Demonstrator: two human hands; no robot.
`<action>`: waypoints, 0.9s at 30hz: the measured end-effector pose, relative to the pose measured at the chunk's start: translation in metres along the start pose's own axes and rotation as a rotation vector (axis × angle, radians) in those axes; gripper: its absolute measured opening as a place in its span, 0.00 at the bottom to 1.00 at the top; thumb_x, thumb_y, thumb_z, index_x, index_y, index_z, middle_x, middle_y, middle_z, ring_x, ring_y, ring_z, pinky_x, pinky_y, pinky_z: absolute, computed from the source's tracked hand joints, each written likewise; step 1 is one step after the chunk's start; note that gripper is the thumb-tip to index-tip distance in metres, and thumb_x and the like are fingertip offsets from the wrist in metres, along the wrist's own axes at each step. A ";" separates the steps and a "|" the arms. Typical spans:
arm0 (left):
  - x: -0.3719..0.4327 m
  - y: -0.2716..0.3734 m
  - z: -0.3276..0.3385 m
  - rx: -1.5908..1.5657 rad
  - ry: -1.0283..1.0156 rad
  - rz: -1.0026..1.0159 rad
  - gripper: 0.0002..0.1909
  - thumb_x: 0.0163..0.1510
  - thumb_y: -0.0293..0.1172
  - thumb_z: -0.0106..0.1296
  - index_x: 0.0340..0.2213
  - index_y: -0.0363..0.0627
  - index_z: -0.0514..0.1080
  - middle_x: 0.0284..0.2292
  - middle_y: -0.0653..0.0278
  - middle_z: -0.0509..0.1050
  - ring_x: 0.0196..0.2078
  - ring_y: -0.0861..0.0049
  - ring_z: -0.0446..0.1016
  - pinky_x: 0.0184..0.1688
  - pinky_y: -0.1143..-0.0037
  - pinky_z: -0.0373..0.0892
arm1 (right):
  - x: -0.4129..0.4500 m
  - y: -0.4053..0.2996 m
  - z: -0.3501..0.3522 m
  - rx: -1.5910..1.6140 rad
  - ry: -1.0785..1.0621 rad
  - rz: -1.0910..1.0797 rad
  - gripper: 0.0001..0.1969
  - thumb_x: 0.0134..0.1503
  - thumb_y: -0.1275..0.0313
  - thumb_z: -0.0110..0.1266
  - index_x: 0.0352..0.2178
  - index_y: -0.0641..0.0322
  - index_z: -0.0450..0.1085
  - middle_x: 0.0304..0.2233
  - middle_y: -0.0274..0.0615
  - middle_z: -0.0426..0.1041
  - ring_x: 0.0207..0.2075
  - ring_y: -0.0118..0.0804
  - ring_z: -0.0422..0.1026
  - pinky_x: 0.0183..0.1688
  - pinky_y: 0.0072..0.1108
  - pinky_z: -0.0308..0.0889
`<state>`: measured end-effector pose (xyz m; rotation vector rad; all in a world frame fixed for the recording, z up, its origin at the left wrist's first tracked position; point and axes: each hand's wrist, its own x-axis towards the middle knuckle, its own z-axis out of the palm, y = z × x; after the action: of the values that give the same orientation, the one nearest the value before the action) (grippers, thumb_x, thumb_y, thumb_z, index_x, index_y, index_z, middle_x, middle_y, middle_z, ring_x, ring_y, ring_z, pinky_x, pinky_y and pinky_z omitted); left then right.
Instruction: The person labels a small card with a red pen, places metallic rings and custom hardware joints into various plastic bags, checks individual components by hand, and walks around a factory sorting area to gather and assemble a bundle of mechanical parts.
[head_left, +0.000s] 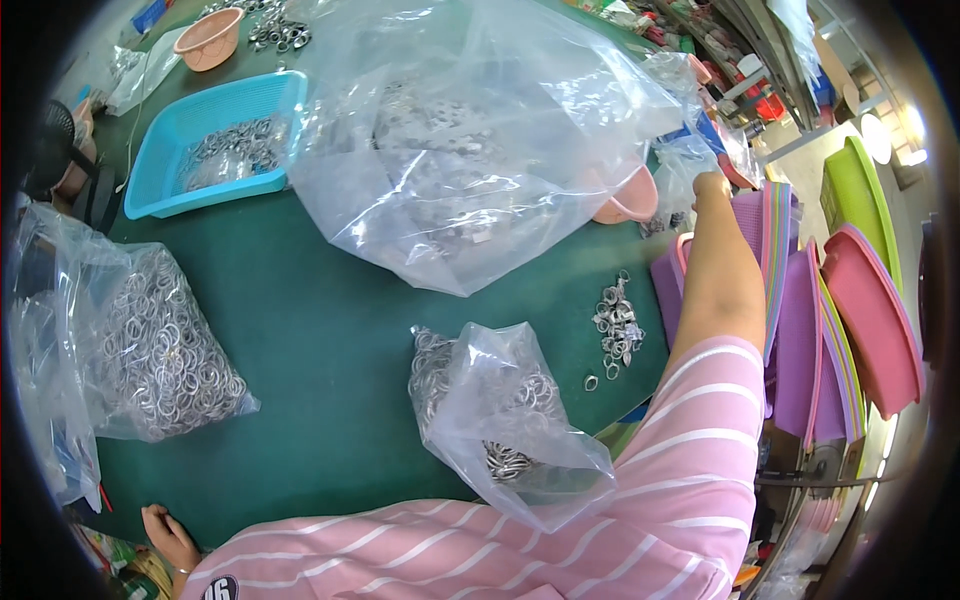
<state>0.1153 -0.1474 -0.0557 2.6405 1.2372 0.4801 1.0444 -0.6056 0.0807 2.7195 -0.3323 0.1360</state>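
Observation:
My left hand (169, 534) rests at the table's near left edge, with slightly bent fingers and no object visible in it. My right arm stretches to the far right, where my right hand (711, 189) is beside a small clear plastic bag (681, 169); its fingers are mostly hidden, so a grip cannot be made out. Directly before me lies an open-mouthed clear bag (517, 390) filled with metal rings. To its right is a loose pile of rings (619, 322), with a single ring (591, 383) apart. Another full bag of rings (169, 345) stands at left.
A large clear plastic bag (465, 187) with small metal pieces covers the table's far middle. Behind are a blue basket (161, 196) holding rings and a pink bowl (208, 45). A second pink bowl (637, 196) and stacked purple baskets (799, 360) stand at right. The table (330, 360) is green.

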 end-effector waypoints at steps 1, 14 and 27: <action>0.001 -0.001 0.002 0.010 0.034 0.029 0.06 0.48 0.19 0.38 0.30 0.34 0.61 0.29 0.49 0.61 0.33 0.55 0.61 0.41 0.69 0.59 | 0.001 0.004 0.008 -0.205 -0.012 -0.156 0.11 0.46 0.71 0.52 0.33 0.63 0.73 0.37 0.44 0.74 0.40 0.38 0.72 0.40 0.30 0.69; 0.015 0.035 -0.012 0.004 0.117 0.040 0.05 0.41 0.18 0.41 0.25 0.38 0.61 0.24 0.53 0.60 0.28 0.56 0.61 0.32 0.67 0.59 | -0.219 -0.094 -0.223 1.558 0.182 -0.915 0.21 0.58 0.60 0.45 0.47 0.64 0.65 0.44 0.38 0.69 0.45 0.26 0.65 0.48 0.15 0.57; 0.019 0.034 -0.020 -0.088 0.144 0.069 0.07 0.39 0.18 0.44 0.25 0.40 0.63 0.22 0.55 0.62 0.25 0.59 0.62 0.30 0.68 0.59 | -0.331 -0.274 -0.275 0.349 0.563 -0.903 0.55 0.34 0.42 0.61 0.53 0.75 0.48 0.44 0.66 0.65 0.51 0.51 0.64 0.49 0.29 0.61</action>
<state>0.1435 -0.1539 -0.0228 2.6202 1.1381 0.7309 0.7797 -0.1814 0.1841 2.7069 1.1397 0.7138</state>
